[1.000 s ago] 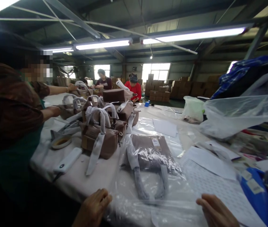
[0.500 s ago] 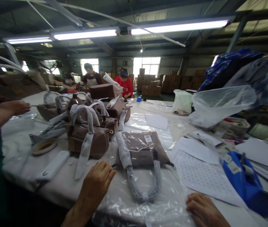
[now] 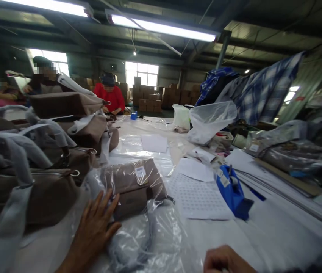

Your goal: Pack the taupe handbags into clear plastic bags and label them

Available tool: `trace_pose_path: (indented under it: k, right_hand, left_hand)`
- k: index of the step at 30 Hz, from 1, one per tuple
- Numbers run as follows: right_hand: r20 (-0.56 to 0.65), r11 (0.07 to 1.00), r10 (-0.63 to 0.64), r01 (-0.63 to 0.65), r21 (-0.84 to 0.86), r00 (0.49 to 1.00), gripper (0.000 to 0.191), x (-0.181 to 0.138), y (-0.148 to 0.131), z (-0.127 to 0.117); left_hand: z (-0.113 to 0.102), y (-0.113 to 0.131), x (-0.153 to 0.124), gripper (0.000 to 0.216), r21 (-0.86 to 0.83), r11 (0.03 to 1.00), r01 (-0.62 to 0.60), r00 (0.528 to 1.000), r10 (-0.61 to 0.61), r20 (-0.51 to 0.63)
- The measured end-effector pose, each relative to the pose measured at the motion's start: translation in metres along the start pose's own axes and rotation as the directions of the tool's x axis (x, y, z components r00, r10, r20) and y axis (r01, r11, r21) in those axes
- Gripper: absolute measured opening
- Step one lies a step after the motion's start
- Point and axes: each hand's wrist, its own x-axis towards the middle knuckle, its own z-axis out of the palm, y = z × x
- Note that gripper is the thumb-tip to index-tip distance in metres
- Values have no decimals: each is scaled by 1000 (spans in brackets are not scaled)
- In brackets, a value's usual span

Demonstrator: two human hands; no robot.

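A taupe handbag (image 3: 131, 191) lies inside a clear plastic bag (image 3: 166, 231) at the front of the table, a white label showing on it and its wrapped handles toward me. My left hand (image 3: 94, 222) rests on the left part of the plastic over the handbag, fingers spread. Low in the view, to the right of the plastic, my right hand (image 3: 225, 259) is closed; whatever it may hold is hidden. On the left stand several more taupe handbags (image 3: 47, 197), their handles wrapped in white.
Right of the handbag lie a printed sheet (image 3: 197, 199) and a blue tape dispenser (image 3: 233, 193). Plastic-wrapped goods (image 3: 297, 151) sit at the far right. A translucent plastic bag (image 3: 210, 119) stands farther back. Beyond the table a person in red (image 3: 110, 94) works.
My view has swung right and come closer to the table. My left hand has opened out onto the packed handbag. My right hand's fingers are now curled closed.
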Motion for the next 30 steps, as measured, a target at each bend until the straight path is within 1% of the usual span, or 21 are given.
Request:
trace_pose_path:
  k: [1, 2, 3, 5, 7, 8, 10, 12, 14, 16, 17, 18, 19, 20, 21, 23, 24, 25, 26, 28, 30]
  right_hand:
    - [-65, 998, 49, -46, 41, 997, 23, 2, -5, -11]
    - [-149, 998, 62, -57, 41, 987, 24, 6, -8, -23]
    - [-239, 999, 47, -48, 0, 970, 26, 13, -9, -35]
    - [-374, 987, -31, -31, -158, 927, 28, 29, -2, -57]
    - [-468, 938, -120, -55, -343, 876, 27, 47, 11, -78]
    - [-497, 898, -154, -88, -431, 854, 27, 57, 18, -88]
    - [-522, 804, -190, -173, -568, 831, 32, 75, 29, -106]
    - [-493, 747, -171, -214, -629, 853, 40, 93, 36, -123]
    - [-426, 747, -129, -195, -636, 896, 45, 111, 38, -136]
    - [-344, 759, -89, -160, -631, 935, 51, 129, 37, -144]
    - [-304, 761, -68, -147, -631, 950, 55, 137, 35, -146]
    - [-268, 761, -50, -137, -634, 962, 58, 145, 33, -146]
    - [-239, 757, -35, -130, -640, 970, 61, 151, 31, -145]
    - [-218, 752, -25, -125, -648, 976, 63, 156, 28, -143]
    - [-203, 745, -20, -121, -656, 979, 65, 159, 26, -141]
    - [-188, 735, -23, -111, -669, 982, 64, 163, 24, -138]
    - [-185, 734, -29, -105, -671, 982, 63, 164, 24, -138]
    - [-183, 737, -34, -98, -668, 983, 61, 164, 24, -138]
    - [-182, 745, -42, -91, -661, 982, 60, 165, 25, -138]
    - [-187, 772, -62, -71, -631, 980, 57, 165, 29, -140]
    - [-206, 813, -92, -46, -580, 974, 54, 167, 35, -143]
  left_hand:
    - [-5, 3, 2, 62, -5, 1000, -10, 1000, 10, -11]
    - [-10, 8, 5, 64, -13, 1000, -21, 1000, 21, -12]
    - [-14, 16, 8, 66, -23, 999, -41, 999, 41, -2]
    - [-19, 35, 11, 73, -62, 988, -143, 988, 146, 48]
    - [-17, 56, 9, 79, -118, 954, -275, 953, 287, 100]
    - [-15, 64, 7, 79, -149, 935, -322, 935, 339, 106]
    - [-11, 74, 3, 76, -206, 914, -349, 920, 376, 109]
    - [-12, 79, 6, 69, -260, 911, -322, 928, 358, 105]
    - [-18, 84, 18, 57, -358, 884, -299, 937, 343, 65]
    - [-27, 96, 40, 44, -517, 830, -209, 961, 272, 46]
    - [-30, 106, 53, 40, -612, 782, -119, 975, 209, 77]
    - [-33, 118, 67, 38, -700, 714, 9, 979, 136, 152]
    - [-34, 131, 81, 39, -765, 623, 161, 966, 60, 253]
    - [-32, 144, 96, 40, -802, 512, 309, 931, 8, 364]
    - [-28, 156, 111, 42, -811, 386, 440, 885, -32, 465]
    - [-12, 176, 140, 46, -780, 164, 604, 796, -63, 602]
    - [-1, 183, 153, 49, -753, 99, 651, 759, -77, 646]
    - [11, 187, 165, 51, -722, 95, 685, 728, -92, 679]
    - [24, 191, 175, 53, -686, 139, 714, 699, -110, 706]
    - [48, 194, 193, 55, -597, 301, 743, 655, -145, 742]
    - [67, 197, 205, 54, -511, 447, 734, 626, -153, 765]
